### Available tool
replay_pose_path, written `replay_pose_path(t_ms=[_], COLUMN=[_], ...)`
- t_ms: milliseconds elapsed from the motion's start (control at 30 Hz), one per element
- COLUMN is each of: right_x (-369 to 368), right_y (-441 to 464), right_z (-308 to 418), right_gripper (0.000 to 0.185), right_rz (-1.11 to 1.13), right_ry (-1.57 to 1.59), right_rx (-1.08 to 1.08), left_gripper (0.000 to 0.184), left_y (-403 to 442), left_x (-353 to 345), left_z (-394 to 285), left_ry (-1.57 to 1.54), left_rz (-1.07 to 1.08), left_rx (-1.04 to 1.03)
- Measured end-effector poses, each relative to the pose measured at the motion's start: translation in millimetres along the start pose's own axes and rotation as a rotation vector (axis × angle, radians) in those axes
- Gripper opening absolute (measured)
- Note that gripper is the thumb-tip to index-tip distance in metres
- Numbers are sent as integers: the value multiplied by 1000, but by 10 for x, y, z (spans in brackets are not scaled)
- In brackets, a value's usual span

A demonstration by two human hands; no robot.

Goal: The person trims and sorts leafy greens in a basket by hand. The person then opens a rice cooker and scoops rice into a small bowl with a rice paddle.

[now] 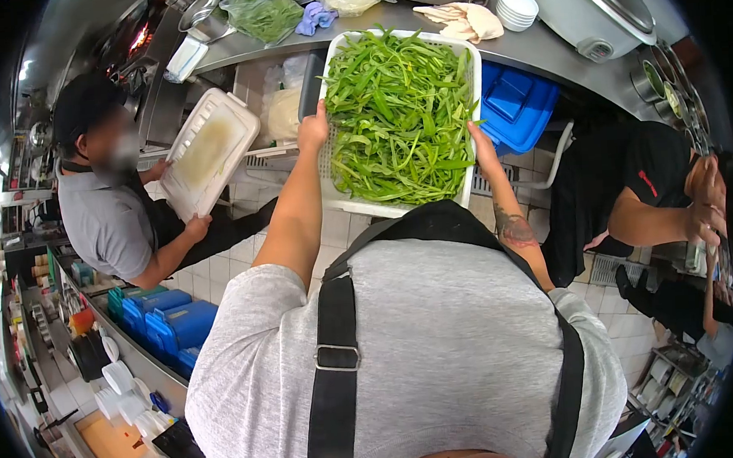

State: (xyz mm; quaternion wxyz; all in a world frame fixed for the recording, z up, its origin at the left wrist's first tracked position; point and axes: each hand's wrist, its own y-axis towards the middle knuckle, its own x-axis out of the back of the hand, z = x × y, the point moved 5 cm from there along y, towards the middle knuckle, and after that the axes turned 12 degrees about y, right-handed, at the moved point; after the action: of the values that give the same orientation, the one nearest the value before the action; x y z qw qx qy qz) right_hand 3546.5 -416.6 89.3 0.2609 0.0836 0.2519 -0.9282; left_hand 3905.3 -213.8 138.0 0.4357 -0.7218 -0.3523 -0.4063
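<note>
Between the wearer's outstretched arms, at the near edge of the steel table (531, 50), is a white plastic basket (476, 82) heaped with long-leaved greens (402, 115) that look like water spinach. The left hand (313, 128) grasps its left wall and the right hand (483, 146) its right wall, the fingers closed on the sides, though those of the right are mostly hidden behind the rim. Gripping opposite walls near their middles probably shares the weight evenly and keeps the loose heap from tipping; the arms reach well forward, perhaps so that the load stays away from the apron (441, 225). Whether the basket also rests on something underneath cannot be told. Its long axis seems to run away from the body toward the table, the far end turned slightly to the right; the open top faces up toward the camera, while the stems and leaves lie tangled, with no common direction. Beyond its right wall sits a blue lidded bin (513, 105), tucked below the table, likely to spare the worktop. To the left, a co-worker (109, 218) holds a white lid-like tray (213, 150) by its edges, tilted.
</note>
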Motion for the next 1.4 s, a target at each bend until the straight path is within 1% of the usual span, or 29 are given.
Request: replay_pose_path(t_ms=[133, 233, 367, 433, 633, 733, 933, 1033, 1133, 1233, 1400], right_x=[-70, -25, -40, -50, -45, -22, 55, 40, 6, 20, 23], right_y=[-142, -56, -65, -101, -109, -60, 31, 17, -43, -17, -14], right_z=[132, 73, 105, 119, 121, 84, 1, 14, 50, 27, 40], right_gripper=[71, 68, 64, 64, 68, 71, 75, 65, 74, 74, 73], right_rz=[-41, -36, 25, -18, -44, 30, -34, -42, -2, -39, -57], right_ry=[-72, -63, -51, -65, -101, -78, -124, -107, -99, -119, -135], right_rx=[25, 16, 97, 120, 91, 72, 85, 90, 59, 39, 93], left_gripper=[83, 82, 80, 80, 80, 80, 80, 80, 80, 80, 80], left_y=[1, 89, 128, 118, 74, 93, 23, -20, -1, 34, 19], left_x=[0, -63, -84, -83, -39, -62, -20, 12, 4, -27, -17], left_z=[-2, 37, 41, 21, -14, 2, -15, -30, -10, 8, 2], left_ry=[-6, 4, 3, -1, 22, 7, 18, 4, 0, -1, -28], left_rz=[29, 22, 26, 33, 40, 47, 18, 28, 25, 18, 33], left_rx=[-12, -2, -14, -10, -34, -26, -26, -16, -16, -20, 4])
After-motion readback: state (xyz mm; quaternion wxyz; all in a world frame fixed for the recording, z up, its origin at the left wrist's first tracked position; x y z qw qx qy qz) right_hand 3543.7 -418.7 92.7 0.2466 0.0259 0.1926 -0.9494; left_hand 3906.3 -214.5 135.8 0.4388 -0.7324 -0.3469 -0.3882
